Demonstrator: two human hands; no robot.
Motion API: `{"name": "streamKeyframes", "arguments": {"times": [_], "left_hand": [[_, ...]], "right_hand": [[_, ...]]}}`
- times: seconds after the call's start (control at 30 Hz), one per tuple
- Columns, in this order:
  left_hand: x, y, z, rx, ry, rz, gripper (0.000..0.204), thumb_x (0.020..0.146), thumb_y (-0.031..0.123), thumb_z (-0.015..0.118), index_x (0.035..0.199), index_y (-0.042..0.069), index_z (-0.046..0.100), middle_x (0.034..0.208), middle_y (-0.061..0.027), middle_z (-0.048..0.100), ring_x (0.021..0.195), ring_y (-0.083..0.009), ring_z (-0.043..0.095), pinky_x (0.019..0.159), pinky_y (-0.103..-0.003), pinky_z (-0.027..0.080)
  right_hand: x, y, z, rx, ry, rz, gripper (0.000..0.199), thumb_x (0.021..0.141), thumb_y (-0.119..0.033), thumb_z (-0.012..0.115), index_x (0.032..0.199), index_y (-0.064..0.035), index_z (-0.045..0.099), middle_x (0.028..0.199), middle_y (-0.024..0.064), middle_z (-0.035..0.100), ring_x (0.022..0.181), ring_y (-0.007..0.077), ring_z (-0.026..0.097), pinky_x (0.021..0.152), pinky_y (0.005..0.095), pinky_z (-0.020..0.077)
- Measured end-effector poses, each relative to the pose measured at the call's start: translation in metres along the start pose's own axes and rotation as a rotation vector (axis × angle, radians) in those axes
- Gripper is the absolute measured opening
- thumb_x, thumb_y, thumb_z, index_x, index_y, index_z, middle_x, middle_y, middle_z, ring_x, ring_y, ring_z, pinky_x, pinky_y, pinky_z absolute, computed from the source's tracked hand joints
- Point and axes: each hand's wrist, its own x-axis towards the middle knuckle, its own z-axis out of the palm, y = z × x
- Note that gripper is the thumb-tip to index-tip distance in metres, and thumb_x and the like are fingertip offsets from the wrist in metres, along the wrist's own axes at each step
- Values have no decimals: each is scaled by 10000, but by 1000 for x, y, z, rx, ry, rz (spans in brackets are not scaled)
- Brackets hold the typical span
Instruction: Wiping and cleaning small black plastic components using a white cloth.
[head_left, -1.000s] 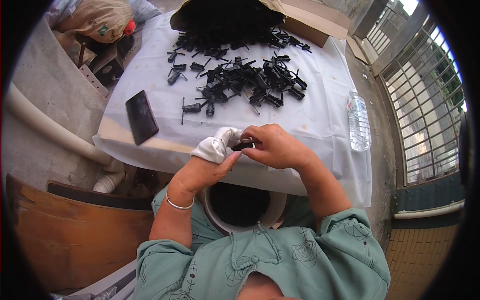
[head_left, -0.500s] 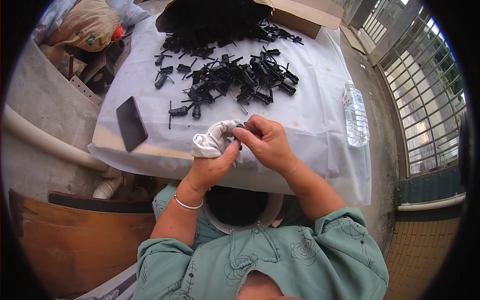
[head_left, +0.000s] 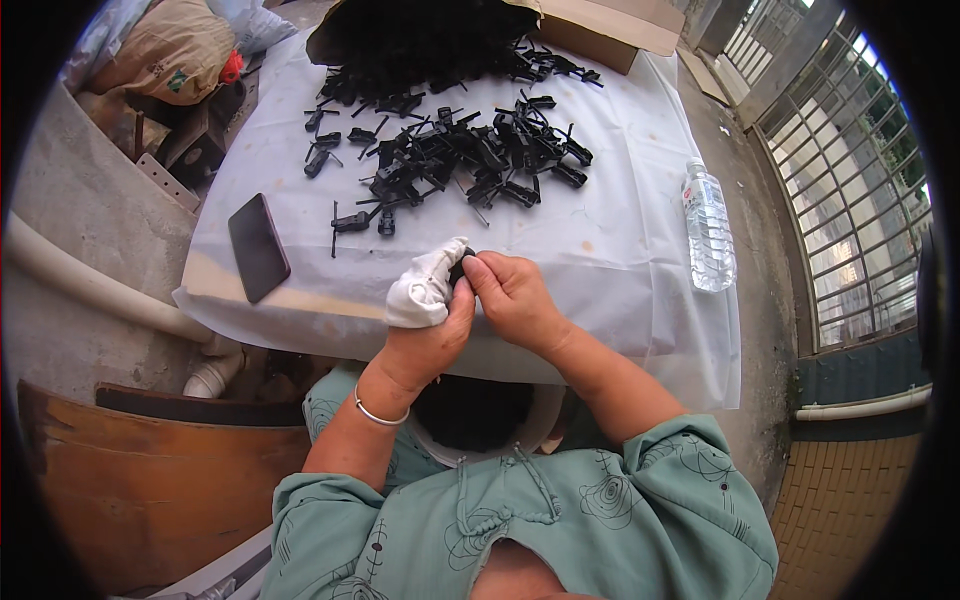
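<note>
My left hand [head_left: 432,335] is closed in front of me at the near side of the table, its fingers covered by a white cloth [head_left: 421,290] that may be a glove. Between the two hands sits a small black plastic part [head_left: 461,267], mostly hidden by cloth and fingers. My right hand [head_left: 515,302] pinches it from the other side, thumb against it. Just beyond lies a loose pile of black plastic parts [head_left: 480,155] with thin arms sticking out. Two of them, one a long-armed piece [head_left: 349,222], lie nearest to my left hand.
A dark phone [head_left: 259,248] lies on the left of the white-covered table [head_left: 620,290]. Toward the right edge is a clear water bottle [head_left: 708,228]. A cardboard box [head_left: 588,35] and a dark heap stand at the back. Below the table edge, a round white-rimmed bucket [head_left: 545,420] sits between my legs.
My right hand has turned and lowered slightly, its fingers now tucked closer to the black part. The white cloth has shifted around my left fingers.
</note>
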Motion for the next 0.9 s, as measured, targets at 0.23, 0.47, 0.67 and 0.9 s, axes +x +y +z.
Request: {"name": "streamKeyframes", "arguments": {"times": [0.23,0.47,0.67,0.9], "left_hand": [[-1,-1,4,-196,24,-100,317,805,23,564,1103,-43,475,918,-80,569,815,-168,562,750,-262,456],[11,7,-15,-657,-16,-464,282,895,58,470,1167,36,401,875,-6,502,707,-42,438,611,-167,384],[8,11,-20,-426,-222,-424,360,886,54,404,1242,16,362,866,-11,498,616,-31,419,528,-182,381],[6,13,-14,-509,-286,-352,279,846,47,422,1122,6,427,856,-7,485,665,-34,411,593,-175,380]], "right_hand": [[5,-8,-12,16,-93,37,223,892,-151,512,740,4,565,609,35,512,561,91,419,515,265,382],[9,-9,-40,-297,-185,-148,86,809,-93,612,838,-13,626,643,62,548,536,105,471,508,244,400],[12,-16,-35,-118,-111,-245,84,769,-65,663,820,-13,621,624,15,534,520,65,432,480,218,367],[10,-12,-30,-25,-188,-41,150,820,-105,619,733,-15,537,587,6,495,517,81,402,484,240,355]]}}
